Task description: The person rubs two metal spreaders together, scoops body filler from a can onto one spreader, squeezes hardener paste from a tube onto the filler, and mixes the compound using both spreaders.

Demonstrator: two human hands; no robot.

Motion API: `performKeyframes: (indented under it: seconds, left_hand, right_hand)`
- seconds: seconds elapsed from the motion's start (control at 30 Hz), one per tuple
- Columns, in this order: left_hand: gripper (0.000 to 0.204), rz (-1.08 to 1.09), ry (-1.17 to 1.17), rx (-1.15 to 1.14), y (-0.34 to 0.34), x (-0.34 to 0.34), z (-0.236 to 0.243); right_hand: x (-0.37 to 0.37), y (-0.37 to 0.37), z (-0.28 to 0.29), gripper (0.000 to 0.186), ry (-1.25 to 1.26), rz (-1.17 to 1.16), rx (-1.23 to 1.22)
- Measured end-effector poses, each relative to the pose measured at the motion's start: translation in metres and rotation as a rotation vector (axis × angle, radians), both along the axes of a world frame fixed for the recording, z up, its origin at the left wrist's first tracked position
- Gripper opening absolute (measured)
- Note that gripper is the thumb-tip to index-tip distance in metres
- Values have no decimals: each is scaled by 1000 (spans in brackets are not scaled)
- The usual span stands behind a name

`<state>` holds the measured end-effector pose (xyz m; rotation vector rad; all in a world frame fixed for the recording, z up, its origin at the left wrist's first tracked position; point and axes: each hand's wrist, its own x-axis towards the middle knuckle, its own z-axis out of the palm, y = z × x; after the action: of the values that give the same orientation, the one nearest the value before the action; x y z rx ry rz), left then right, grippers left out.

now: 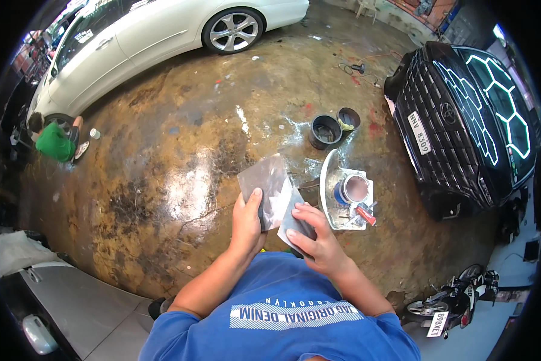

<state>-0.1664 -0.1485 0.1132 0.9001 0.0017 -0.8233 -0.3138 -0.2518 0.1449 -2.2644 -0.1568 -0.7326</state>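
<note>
One wide grey sheet [261,177] pinched in left hand [246,222]; narrower grey sheet [290,222] clasped in right hand [322,242].

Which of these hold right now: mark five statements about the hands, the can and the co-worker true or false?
1. The left hand holds a flat grey sheet. True.
2. The right hand is empty. False: the right hand holds another grey piece.
3. The open can stands on the white tray. True.
4. The person in green is beside the black vehicle. False: the person in green is beside the white car.
5. Both hands are bare. True.
</note>
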Motion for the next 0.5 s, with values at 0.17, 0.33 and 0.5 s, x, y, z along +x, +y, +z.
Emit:
performKeyframes:
  seconds: [0.17, 0.33, 0.5]
  left_hand:
    - [32, 68, 65, 21, 15, -7, -19]
    - [32, 74, 48, -14, 22, 7, 10]
    - [37, -90, 199, 27, 24, 38, -51]
  right_hand:
    - [1, -9, -49, 60, 131, -108, 80]
    - [-22, -26, -111, 59, 415, -254, 172]
    - [-3, -25, -114, 50, 96, -360, 1412]
